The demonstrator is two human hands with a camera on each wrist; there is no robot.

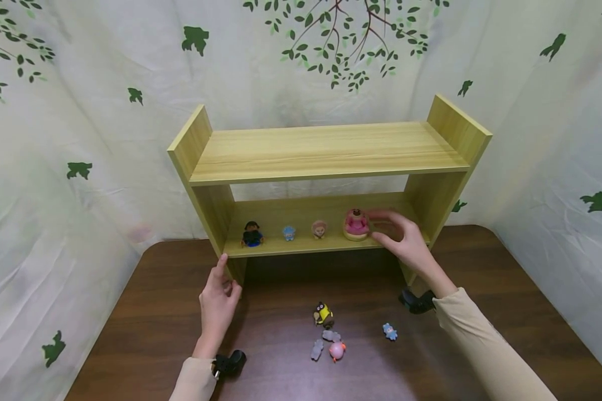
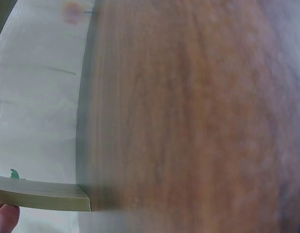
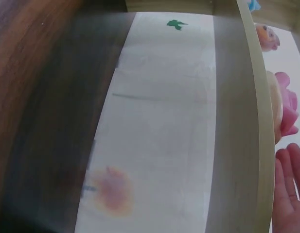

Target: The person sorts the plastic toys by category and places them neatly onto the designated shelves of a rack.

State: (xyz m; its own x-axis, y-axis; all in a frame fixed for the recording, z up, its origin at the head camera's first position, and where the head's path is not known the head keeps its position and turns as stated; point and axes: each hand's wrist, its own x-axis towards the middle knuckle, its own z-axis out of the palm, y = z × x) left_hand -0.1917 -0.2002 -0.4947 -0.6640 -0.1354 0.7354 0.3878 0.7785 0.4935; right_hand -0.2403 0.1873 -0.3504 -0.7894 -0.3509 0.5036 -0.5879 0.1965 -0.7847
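On the middle board of a wooden shelf point(image 1: 328, 150) sits a pink bear figurine point(image 1: 356, 227) with a cream base. My right hand point(image 1: 412, 245) is just to its right, thumb and fingers spread apart. In the right wrist view, the fingers lie beside the figurine's pink body point(image 3: 289, 109) with a small gap. My left hand point(image 1: 218, 303) touches the shelf's lower left front edge with a straight index finger, the others bent. Left of the bear stand a small pinkish-brown figurine point(image 1: 319, 229), a light blue figurine point(image 1: 289, 233) and a dark-haired figurine in blue point(image 1: 252, 235).
Before the shelf, on the dark brown table point(image 1: 145, 312), lie a yellow-and-black figurine point(image 1: 323, 315), a round pink figurine point(image 1: 337, 351), two small grey pieces point(image 1: 317, 350) and a light blue figurine point(image 1: 389, 332). A white leaf-print curtain point(image 1: 130, 50) hangs behind the shelf.
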